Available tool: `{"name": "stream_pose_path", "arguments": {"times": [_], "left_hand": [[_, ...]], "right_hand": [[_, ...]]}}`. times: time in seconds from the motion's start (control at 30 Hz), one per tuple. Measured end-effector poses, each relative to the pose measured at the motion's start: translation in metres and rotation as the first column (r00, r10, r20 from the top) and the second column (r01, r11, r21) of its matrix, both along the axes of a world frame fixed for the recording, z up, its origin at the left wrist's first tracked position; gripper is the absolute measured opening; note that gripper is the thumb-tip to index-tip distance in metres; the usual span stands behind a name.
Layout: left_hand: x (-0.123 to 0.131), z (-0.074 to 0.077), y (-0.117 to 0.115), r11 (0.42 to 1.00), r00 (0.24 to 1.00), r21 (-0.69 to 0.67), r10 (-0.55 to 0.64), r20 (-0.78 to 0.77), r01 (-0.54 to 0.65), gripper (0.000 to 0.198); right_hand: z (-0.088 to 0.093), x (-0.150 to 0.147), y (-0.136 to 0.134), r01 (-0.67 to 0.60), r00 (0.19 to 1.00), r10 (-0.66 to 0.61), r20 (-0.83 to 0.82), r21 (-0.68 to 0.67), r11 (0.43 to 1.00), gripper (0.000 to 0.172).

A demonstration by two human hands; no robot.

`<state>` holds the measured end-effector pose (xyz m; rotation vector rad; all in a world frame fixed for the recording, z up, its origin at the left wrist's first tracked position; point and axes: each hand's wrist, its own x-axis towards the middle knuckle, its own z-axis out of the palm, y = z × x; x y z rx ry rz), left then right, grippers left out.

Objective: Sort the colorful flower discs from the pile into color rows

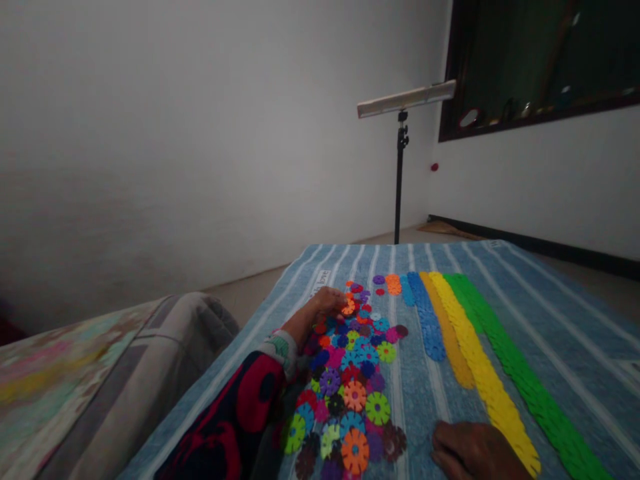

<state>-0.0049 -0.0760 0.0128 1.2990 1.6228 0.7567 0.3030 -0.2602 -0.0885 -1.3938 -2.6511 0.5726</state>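
Flower-shaped discs (355, 395) in many colours are lying in a loose, mixed heap from the centre of the frame down to its bottom edge, some overlapping. An orange disc (349, 306) near the heap's upper end is showing at the fingers of the left hand (325, 305), which is reaching in from the left with its fingers bent; I cannot tell whether they are gripping it or only touching. At the lower right, the right hand (475, 452) is resting with its fingers curled in, close to the yellow row; whether it is holding anything I cannot tell.

Right of the heap, sorted discs are lying overlapped in single-colour rows: a short orange row (393, 285), a short light-blue row (407, 291), then a blue row (429, 323), an amber row (454, 343), a long yellow row (475, 360) and a long green row (525, 390).

Beneath everything, a blue striped cloth (575, 333) is spreading. Patterned fabric (65, 380) is filling the lower left. Behind, a black stand (399, 180) is holding a slanting bar (406, 100) before the pale wall (210, 120), and a dark window (525, 60) is occupying the upper right.
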Motion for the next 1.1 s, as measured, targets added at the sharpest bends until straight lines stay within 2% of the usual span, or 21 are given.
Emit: {"name": "stream_pose_path", "arguments": {"times": [0.1,0.3,0.47,0.57,0.7,0.8,0.9,1.1], "left_hand": [[0.022,-0.003,-0.015,0.991,0.981,-0.046,-0.116,0.155,0.125,0.009],[0.071,-0.007,-0.041,0.948,0.920,-0.054,-0.288,0.266,0.313,0.021],[0.095,-0.021,-0.063,0.914,0.878,-0.064,-0.364,0.311,0.402,0.029],[0.099,-0.027,-0.063,0.917,0.890,-0.037,-0.374,0.261,0.397,0.027],[0.100,-0.022,-0.035,0.935,0.932,0.059,-0.352,0.087,0.348,0.016],[0.105,-0.017,-0.001,0.955,0.964,0.149,-0.240,-0.116,0.256,0.011],[0.114,-0.019,0.032,0.960,0.956,0.201,-0.140,-0.257,0.195,0.014],[0.129,-0.031,0.075,0.949,0.903,0.240,-0.091,-0.419,0.206,0.020]], "right_hand": [[0.013,-0.004,-0.006,0.025,1.000,-0.025,0.009,0.012,1.000,0.022],[0.026,-0.005,-0.011,0.082,0.997,-0.080,-0.023,0.067,0.994,0.023],[0.027,-0.005,-0.011,0.103,0.993,-0.097,-0.061,0.114,0.988,0.026],[0.028,-0.006,-0.011,0.105,0.993,-0.097,-0.074,0.119,0.987,0.024],[0.027,-0.007,-0.011,0.114,0.991,-0.105,-0.081,0.113,0.987,0.022],[0.024,-0.007,-0.010,0.110,0.991,-0.102,-0.081,0.108,0.988,0.020],[0.020,-0.008,-0.008,0.104,0.994,-0.099,-0.051,0.099,0.990,0.020],[0.013,-0.011,0.000,0.042,0.996,-0.046,0.072,0.063,0.997,0.014]]}}
